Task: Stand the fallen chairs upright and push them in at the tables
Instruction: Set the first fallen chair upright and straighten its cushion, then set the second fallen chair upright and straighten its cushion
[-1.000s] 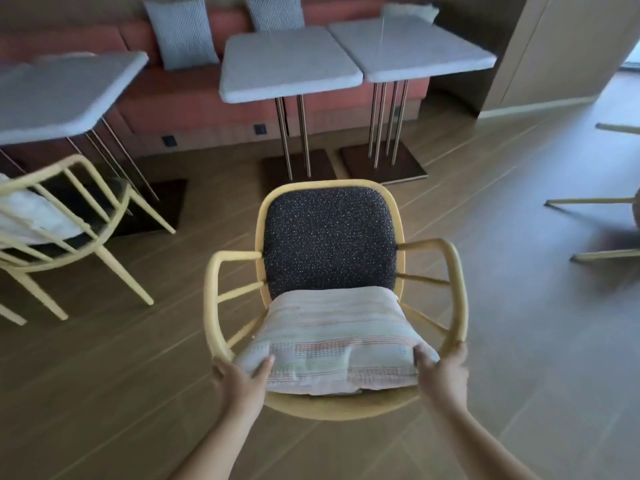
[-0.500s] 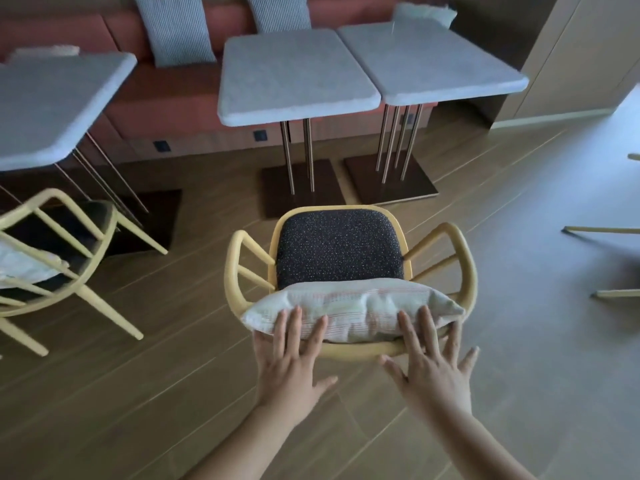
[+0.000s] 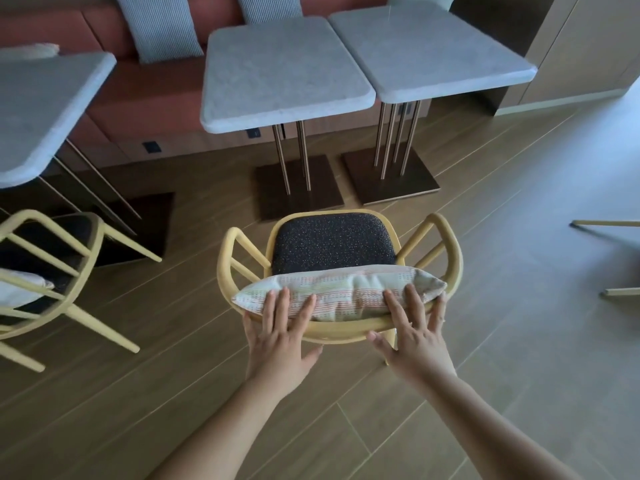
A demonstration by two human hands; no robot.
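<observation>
A yellow armchair (image 3: 450,247) with a dark speckled seat (image 3: 332,242) stands upright in front of me, facing two grey stone-topped tables (image 3: 284,71). A striped cushion (image 3: 346,292) leans inside its backrest. My left hand (image 3: 282,336) lies flat, fingers spread, on the back rail and cushion at the left. My right hand (image 3: 414,332) presses flat on the rail and cushion at the right. Neither hand is closed around the rail. A second yellow chair (image 3: 69,271) lies tipped over at the left by another grey table (image 3: 41,109).
A red bench (image 3: 145,95) with striped pillows (image 3: 159,26) runs behind the tables. Dark metal table bases (image 3: 298,187) stand on the wooden floor ahead of the chair. Legs of a third chair (image 3: 606,223) poke in at the right edge. A wooden cabinet (image 3: 581,46) fills the far right.
The chair has tilted from leaning back toward me to standing upright and sits closer to the tables. Both hands let go of the armrest ends and now lie flat on the backrest.
</observation>
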